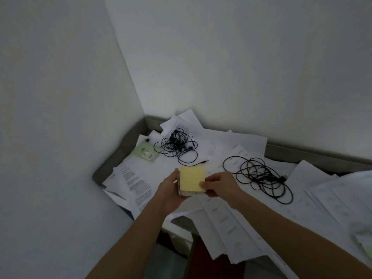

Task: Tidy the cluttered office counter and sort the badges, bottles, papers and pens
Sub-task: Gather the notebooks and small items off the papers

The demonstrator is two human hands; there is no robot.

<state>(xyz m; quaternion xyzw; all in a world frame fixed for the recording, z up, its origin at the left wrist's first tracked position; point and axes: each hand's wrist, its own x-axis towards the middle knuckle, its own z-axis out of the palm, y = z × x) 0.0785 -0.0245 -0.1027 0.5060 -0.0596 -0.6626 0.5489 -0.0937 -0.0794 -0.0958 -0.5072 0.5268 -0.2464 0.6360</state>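
The tidying looks barely begun. Both hands are clamped on a yellow note pad (192,181) held just above the worktop (112,158): the left hand (170,188) grips its left side with curled fingers, and the right hand (218,185) pinches its near right corner.

Around the pad, nothing appears sorted. Loose papers (221,218) lie fanned and overlapping under it and to its right, some hanging over the near edge. Beyond the pad sits a tangle of black earphones (177,144), and to its right a snarled black cable (261,178). Left of and beyond the pad lies a green card (146,153), possibly a badge. No bottles or pens are in view.

By my reckoning, stacking the sheets, coiling the leads and placing the pad all remain.
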